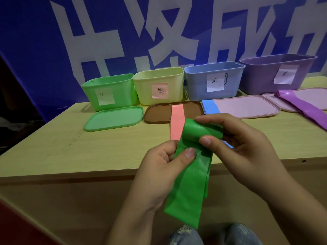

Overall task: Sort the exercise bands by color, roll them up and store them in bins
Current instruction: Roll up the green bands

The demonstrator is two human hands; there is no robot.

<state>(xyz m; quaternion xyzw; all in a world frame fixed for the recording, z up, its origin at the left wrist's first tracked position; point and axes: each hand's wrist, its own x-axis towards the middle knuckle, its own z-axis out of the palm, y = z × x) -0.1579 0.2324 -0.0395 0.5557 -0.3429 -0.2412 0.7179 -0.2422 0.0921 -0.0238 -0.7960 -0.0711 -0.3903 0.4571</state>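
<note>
Hands at work above the surface's near edge: right hand (244, 144) pinches the green band's (192, 167) started roll, left hand (164, 167) pinches the tail. Slack could unravel it before the far-left green bin (109, 92).

I note: green band (191, 174); pink band (177, 121); purple band (304, 106); bins green (109, 92), yellow (159, 85), blue (212, 80), purple (276, 71); brown lid (159, 114).

So there's this pale wooden table (53, 147) with four labelled plastic bins along the far edge – green (109, 91), yellow (158, 85), blue (214, 79), purple (277, 73) – and flat lids just in front.
</note>
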